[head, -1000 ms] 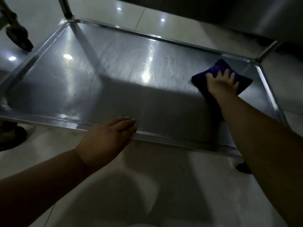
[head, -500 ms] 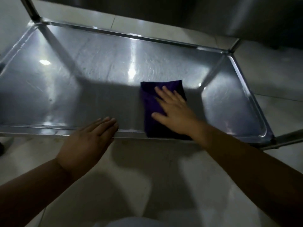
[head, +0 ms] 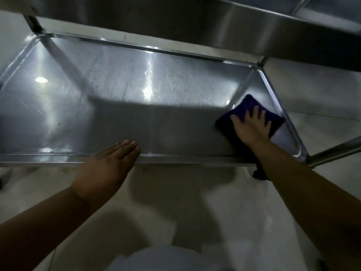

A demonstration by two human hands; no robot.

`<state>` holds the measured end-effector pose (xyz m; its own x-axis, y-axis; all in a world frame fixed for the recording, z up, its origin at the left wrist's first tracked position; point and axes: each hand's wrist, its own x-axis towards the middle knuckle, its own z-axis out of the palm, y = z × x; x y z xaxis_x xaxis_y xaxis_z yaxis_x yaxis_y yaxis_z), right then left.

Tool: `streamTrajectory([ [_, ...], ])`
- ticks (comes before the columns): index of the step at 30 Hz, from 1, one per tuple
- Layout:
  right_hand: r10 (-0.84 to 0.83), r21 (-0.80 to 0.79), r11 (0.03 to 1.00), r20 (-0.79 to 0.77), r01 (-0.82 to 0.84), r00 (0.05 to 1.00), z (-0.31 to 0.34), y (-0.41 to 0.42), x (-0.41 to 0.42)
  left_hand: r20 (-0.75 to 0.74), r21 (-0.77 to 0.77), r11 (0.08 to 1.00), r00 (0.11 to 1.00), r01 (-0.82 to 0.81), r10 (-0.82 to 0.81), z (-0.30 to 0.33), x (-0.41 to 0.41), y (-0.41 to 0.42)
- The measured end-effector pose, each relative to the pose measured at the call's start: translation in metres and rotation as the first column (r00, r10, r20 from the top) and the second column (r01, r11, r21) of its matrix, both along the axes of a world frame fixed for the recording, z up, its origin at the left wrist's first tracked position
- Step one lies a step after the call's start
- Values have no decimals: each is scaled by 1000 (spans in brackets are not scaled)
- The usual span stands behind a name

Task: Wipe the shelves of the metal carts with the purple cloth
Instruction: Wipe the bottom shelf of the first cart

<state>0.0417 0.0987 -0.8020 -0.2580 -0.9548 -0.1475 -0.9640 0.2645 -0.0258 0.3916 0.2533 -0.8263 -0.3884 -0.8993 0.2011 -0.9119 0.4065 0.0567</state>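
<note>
The bottom shelf (head: 136,106) of a metal cart fills the middle of the view, shiny with light reflections. A folded purple cloth (head: 246,106) lies flat at the shelf's right end, close to the right rim. My right hand (head: 252,128) presses on it with fingers spread and straight. My left hand (head: 109,167) rests flat on the shelf's front rim, fingers together and pointing right. The near part of the cloth is hidden under my right hand and wrist.
An upper shelf (head: 273,32) of the cart overhangs at the top right. Corner posts stand at the back left (head: 32,24) and front right (head: 336,151). A caster wheel (head: 257,174) shows below the front rim. Pale tiled floor (head: 175,202) surrounds the cart.
My right hand has slid the cloth from the front middle of the shelf back to its right end. My left hand stays on the front rim.
</note>
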Motion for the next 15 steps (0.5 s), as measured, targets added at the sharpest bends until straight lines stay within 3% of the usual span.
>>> streamTrajectory([
  [2,207,28,978,-9,-207,978,0,29,33,-5,43,999,1000,-15,15,1,-2,0],
  [5,491,37,871,-26,-490,871,-4,74,76,-42,55,997,997,-57,59,5,-15,-2],
  [9,697,-62,717,24,-694,717,-8,106,62,36,68,997,999,26,-28,8,-52,-19],
  [11,708,-86,702,-21,-707,706,-11,111,28,71,102,994,996,50,-57,8,-65,-30],
  [15,423,-180,894,46,-409,905,2,112,-58,133,170,983,987,62,-86,3,-69,-44],
])
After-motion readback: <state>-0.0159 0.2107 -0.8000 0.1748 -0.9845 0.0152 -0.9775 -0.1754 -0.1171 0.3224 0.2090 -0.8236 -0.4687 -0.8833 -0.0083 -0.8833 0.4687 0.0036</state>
